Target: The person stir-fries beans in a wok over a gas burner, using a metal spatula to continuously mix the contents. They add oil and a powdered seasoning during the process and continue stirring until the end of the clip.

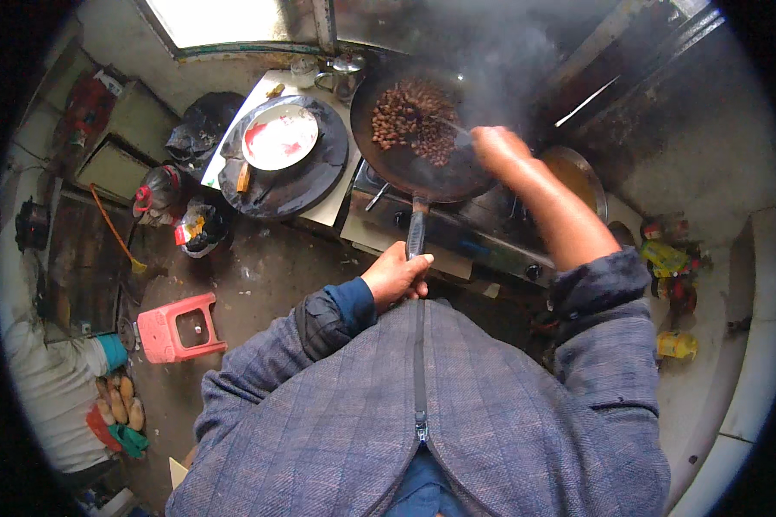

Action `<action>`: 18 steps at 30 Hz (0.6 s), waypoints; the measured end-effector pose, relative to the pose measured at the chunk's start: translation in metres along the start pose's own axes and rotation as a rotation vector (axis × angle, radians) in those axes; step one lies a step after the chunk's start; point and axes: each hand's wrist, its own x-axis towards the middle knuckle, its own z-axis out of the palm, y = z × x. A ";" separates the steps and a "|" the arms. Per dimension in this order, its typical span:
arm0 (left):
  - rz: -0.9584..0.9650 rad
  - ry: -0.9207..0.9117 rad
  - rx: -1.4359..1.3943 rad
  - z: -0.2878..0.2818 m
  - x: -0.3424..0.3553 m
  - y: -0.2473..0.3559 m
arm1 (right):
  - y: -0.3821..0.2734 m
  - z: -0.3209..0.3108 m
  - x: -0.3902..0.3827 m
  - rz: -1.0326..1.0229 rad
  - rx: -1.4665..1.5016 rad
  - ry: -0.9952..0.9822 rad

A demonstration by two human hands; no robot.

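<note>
A dark wok (388, 177) sits on the stove (457, 233), with small reddish-brown food pieces (401, 108) heaped toward its far left side. My left hand (397, 274) is closed round the wok's long dark handle (416, 231), close to my jacket front. Over the wok's right side, my right hand (498, 148) is closed on a thin metal cooking utensil (453, 127) that reaches into the food. The utensil's working end is blurred among the pieces, so its exact kind is unclear. Steam or smoke rises above the wok's right half.
Left of the stove, a white plate with red smears (279, 138) rests on a round dark board (319, 185); a wooden-handled tool (244, 177) pokes out beneath it. A metal pot (347, 65) stands behind. A round pan (599, 185) is right of my forearm. A pink stool (181, 327) stands on the floor.
</note>
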 end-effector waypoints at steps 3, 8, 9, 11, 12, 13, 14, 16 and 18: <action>0.013 0.035 -0.056 0.003 -0.001 0.001 | 0.036 -0.053 -0.025 -0.030 -0.044 -0.082; -0.001 0.027 -0.051 0.002 0.000 0.002 | 0.061 -0.114 -0.072 -0.132 -0.281 -0.275; 0.025 0.021 -0.058 0.002 0.000 0.002 | 0.061 -0.108 -0.072 -0.156 -0.299 -0.251; 0.013 0.045 -0.051 0.002 -0.001 -0.001 | 0.056 -0.078 -0.055 -0.118 -0.315 -0.250; 0.036 0.029 -0.048 0.001 -0.001 -0.001 | 0.051 -0.052 -0.046 -0.124 -0.269 -0.118; 0.036 0.021 -0.042 0.001 -0.001 -0.002 | 0.048 -0.028 -0.038 -0.098 -0.241 -0.002; 0.038 0.015 -0.035 0.001 -0.001 -0.002 | 0.042 -0.007 -0.025 -0.092 -0.188 0.061; 0.028 0.002 -0.025 -0.001 -0.002 -0.003 | 0.029 0.025 -0.003 -0.072 -0.159 0.171; 0.019 -0.008 -0.025 -0.001 -0.002 -0.003 | 0.025 0.032 0.001 -0.133 -0.174 0.288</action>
